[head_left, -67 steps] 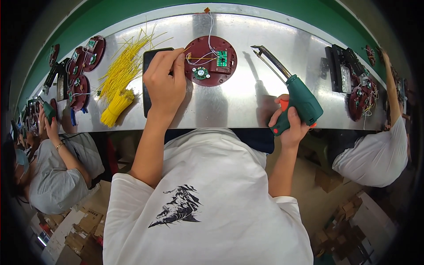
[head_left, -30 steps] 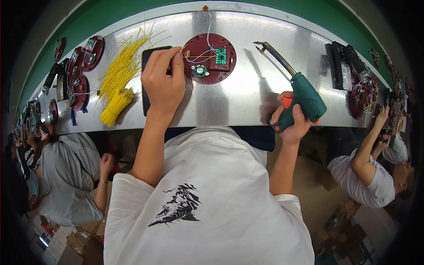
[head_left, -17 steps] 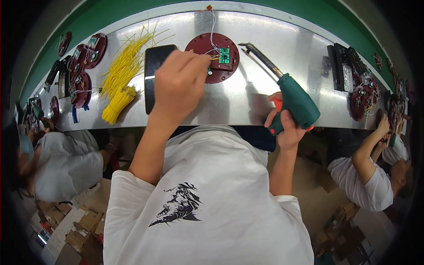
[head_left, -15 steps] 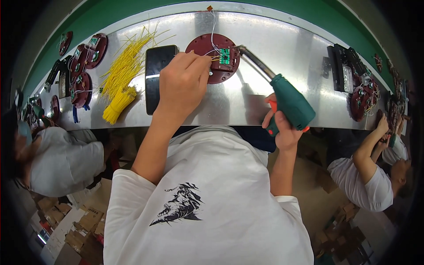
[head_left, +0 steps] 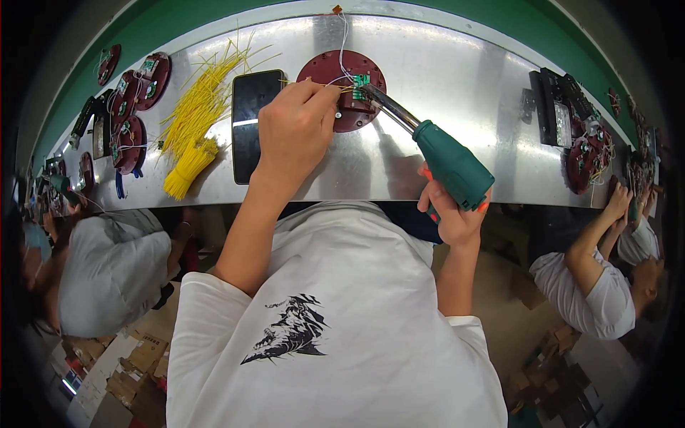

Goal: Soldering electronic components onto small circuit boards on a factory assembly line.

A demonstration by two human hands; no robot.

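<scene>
My left hand point(head_left: 292, 135) pinches a thin yellow wire point(head_left: 347, 88) over a round dark red base point(head_left: 322, 67). The wire's end reaches a small green circuit board point(head_left: 359, 78) on that base. In my right hand point(head_left: 458, 222) is a green soldering gun point(head_left: 455, 165) with an orange trigger. Its dark tip lies over the board, close to the wire end; whether it touches cannot be made out. White leads point(head_left: 345, 44) run from the board up to a small orange-brown piece point(head_left: 337, 10) at the table's far edge.
Left of the base lie a black phone point(head_left: 250, 135) and a bundle of yellow wires point(head_left: 191, 167). Several red bases with boards point(head_left: 130, 146) sit farther left. Black parts point(head_left: 549, 107) and wired bases point(head_left: 581, 160) stand at the right. People point(head_left: 114, 267) work on both sides.
The soldering gun's tip has moved left and down, from the base's right rim onto the board. My left hand has barely moved, still pinching the yellow wire.
</scene>
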